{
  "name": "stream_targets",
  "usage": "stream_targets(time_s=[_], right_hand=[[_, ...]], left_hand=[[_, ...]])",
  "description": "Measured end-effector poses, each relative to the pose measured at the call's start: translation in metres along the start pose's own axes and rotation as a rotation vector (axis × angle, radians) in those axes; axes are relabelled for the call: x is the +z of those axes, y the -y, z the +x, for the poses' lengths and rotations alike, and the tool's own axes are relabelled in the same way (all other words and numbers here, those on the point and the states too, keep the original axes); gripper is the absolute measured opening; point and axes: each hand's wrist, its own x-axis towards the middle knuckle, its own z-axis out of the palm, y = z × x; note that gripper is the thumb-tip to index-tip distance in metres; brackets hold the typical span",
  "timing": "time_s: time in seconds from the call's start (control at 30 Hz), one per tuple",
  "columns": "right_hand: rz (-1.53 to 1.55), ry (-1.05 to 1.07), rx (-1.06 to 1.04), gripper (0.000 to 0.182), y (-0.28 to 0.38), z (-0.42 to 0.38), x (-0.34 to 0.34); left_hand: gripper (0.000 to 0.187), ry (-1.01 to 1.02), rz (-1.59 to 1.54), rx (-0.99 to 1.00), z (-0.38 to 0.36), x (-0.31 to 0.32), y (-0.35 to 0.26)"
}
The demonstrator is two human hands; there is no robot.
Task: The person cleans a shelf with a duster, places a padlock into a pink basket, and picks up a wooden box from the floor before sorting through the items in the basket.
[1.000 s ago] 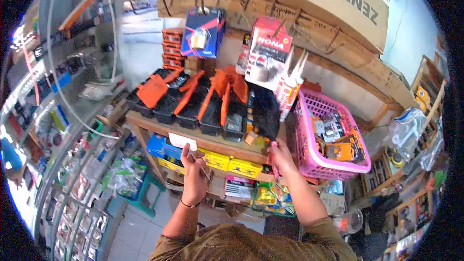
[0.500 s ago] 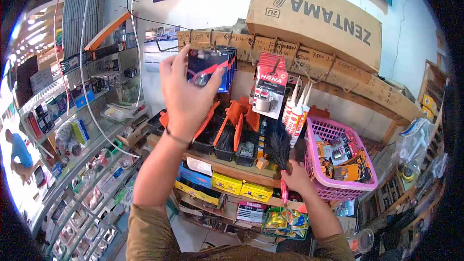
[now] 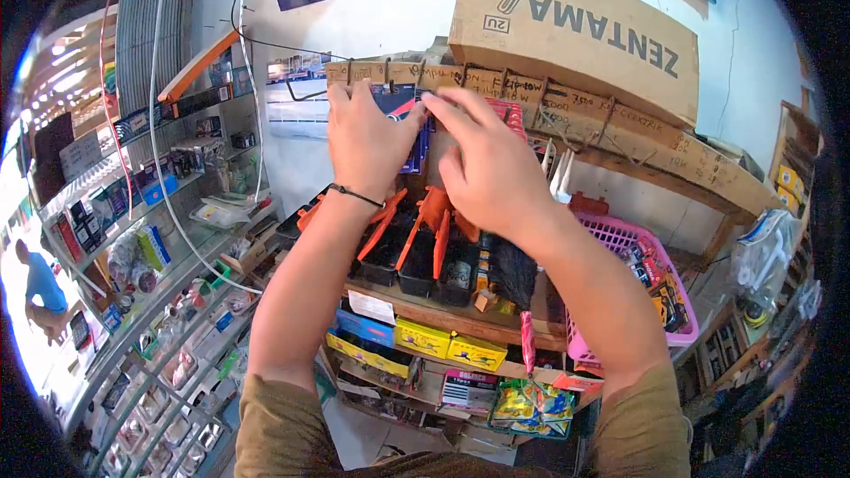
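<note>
Wooden counter point(image 3: 443, 311) seen below the left hand point(image 3: 376, 146) and the right hand point(image 3: 496, 173). Cardboard box point(image 3: 575, 44) lettered ZENTAMA set above and to the right of the right hand; below the box, a wooden rail point(image 3: 655, 146) fitted with hooks, its left end partly covered by the left fingertips. Pink basket point(image 3: 680, 336) partly hidden by the right forearm. Black bins point(image 3: 379, 272) with orange flaps ranged below both hands; black brush point(image 3: 512, 279) seen below the right hand. Left hand half spread over a blue pack point(image 3: 394, 102); whether it is gripped cannot be told. Right hand loosely curled, thumb held apart, index fingertip placed near the pack's right edge; anything pinched there cannot be made out.
</note>
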Motion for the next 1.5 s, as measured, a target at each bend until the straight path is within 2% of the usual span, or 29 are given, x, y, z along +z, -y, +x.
stream_targets(time_s=[0.13, 0.2, 0.27, 0.37, 0.43, 0.5, 0.57, 0.6, 0.63, 0.67, 0.7, 0.73, 0.8, 0.93, 1.0, 1.07, 1.1, 1.13, 1.2, 1.23, 1.27, 1.33, 1.37, 1.4, 1.43, 1.47, 1.5], right_hand=[[0.037, 0.07, -0.049, 0.036, 0.003, 0.015, 0.011], [-0.099, 0.465, 0.148, 0.035, 0.013, 0.019, 0.007], [-0.076, 0.436, 0.145, 0.033, 0.013, 0.015, 0.01], [-0.047, 0.342, 0.118, 0.034, 0.014, 0.002, 0.005], [0.034, 0.162, -0.041, 0.027, 0.013, -0.014, -0.006], [0.02, 0.204, -0.055, 0.026, 0.015, -0.033, -0.032], [0.004, 0.268, -0.097, 0.024, 0.011, -0.056, -0.056], [-0.008, 0.3, -0.098, 0.022, 0.006, -0.07, -0.067], [-0.084, 0.344, -0.098, 0.019, 0.002, -0.083, -0.08], [-0.113, 0.358, -0.04, 0.019, -0.003, -0.094, -0.094], [-0.127, 0.433, 0.005, 0.025, -0.008, -0.106, -0.108], [-0.136, 0.505, 0.056, 0.034, -0.013, -0.12, -0.123], [-0.217, 0.562, 0.175, 0.032, -0.031, -0.151, -0.149], [-0.254, 0.621, 0.262, 0.025, -0.077, -0.202, -0.196], [-0.231, 0.596, 0.415, 0.022, -0.103, -0.232, -0.212], [-0.127, 0.54, 0.539, 0.016, -0.122, -0.256, -0.222], [0.075, 0.509, 0.696, 0.014, -0.13, -0.264, -0.229], [0.283, 0.472, 0.854, 0.012, -0.138, -0.273, -0.233], [0.31, 0.457, 0.864, 0.012, -0.157, -0.289, -0.234], [0.246, 0.412, 0.826, 0.012, -0.167, -0.3, -0.233], [0.18, 0.366, 0.782, 0.012, -0.176, -0.309, -0.232], [0.195, 0.322, 0.799, 0.012, -0.193, -0.322, -0.229], [0.138, 0.289, 0.824, 0.012, -0.199, -0.326, -0.229], [0.08, 0.252, 0.852, 0.013, -0.203, -0.33, -0.228], [0.04, 0.175, 0.95, 0.015, -0.204, -0.332, -0.224], [0.057, 0.178, 0.957, 0.015, -0.204, -0.337, -0.224], [-0.064, 0.152, 0.999, 0.016, -0.204, -0.341, -0.225]], left_hand=[[0.049, 0.033, 0.172, 0.02, -0.007, 0.0, 0.006], [0.045, 0.08, 0.164, 0.0, -0.006, 0.0, 0.007], [0.043, 0.128, 0.154, -0.072, -0.006, -0.001, 0.008], [0.047, 0.072, 0.147, 0.0, -0.012, -0.005, 0.009], [0.047, 0.039, 0.133, 0.051, -0.022, -0.013, 0.003], [0.048, -0.164, 0.078, 0.234, -0.043, -0.025, -0.004], [0.045, -0.212, -0.095, 0.414, -0.067, -0.031, -0.01], [0.039, -0.147, -0.155, 0.483, -0.082, -0.036, -0.017], [0.036, -0.101, -0.199, 0.678, -0.094, -0.041, -0.022], [0.032, -0.025, -0.444, 0.781, -0.107, -0.035, -0.027], [0.029, 0.164, -0.487, 0.834, -0.116, -0.039, -0.036], [0.029, 0.206, -0.551, 0.842, -0.122, -0.03, -0.047], [0.029, 0.444, -0.732, 1.061, -0.136, -0.008, -0.07], [0.029, 0.732, -0.891, 1.051, -0.166, 0.05, -0.113], [0.028, 0.805, -0.945, 1.009, -0.181, 0.085, -0.138], [0.022, 1.043, -1.1, 0.83, -0.199, 0.118, -0.162], [0.014, 1.183, -1.184, 0.686, -0.206, 0.131, -0.177], [0.014, 1.21, -1.185, 0.664, -0.216, 0.145, -0.19], [0.011, 1.386, -1.107, 0.463, -0.238, 0.17, -0.211], [0.022, 1.424, -1.074, 0.539, -0.247, 0.182, -0.22], [0.022, 1.44, -1.067, 0.518, -0.257, 0.191, -0.226], [0.024, 1.675, -0.73, 0.921, -0.272, 0.211, -0.237], [0.029, 1.896, -0.562, 1.073, -0.273, 0.22, -0.246], [0.029, 1.911, -0.552, 1.052, -0.284, 0.227, -0.248], [0.031, 1.926, -0.559, 1.174, -0.296, 0.233, -0.248], [0.033, 1.935, -0.567, 1.301, -0.306, 0.237, -0.248], [0.036, 1.974, -0.47, 1.384, -0.314, 0.242, -0.25]])
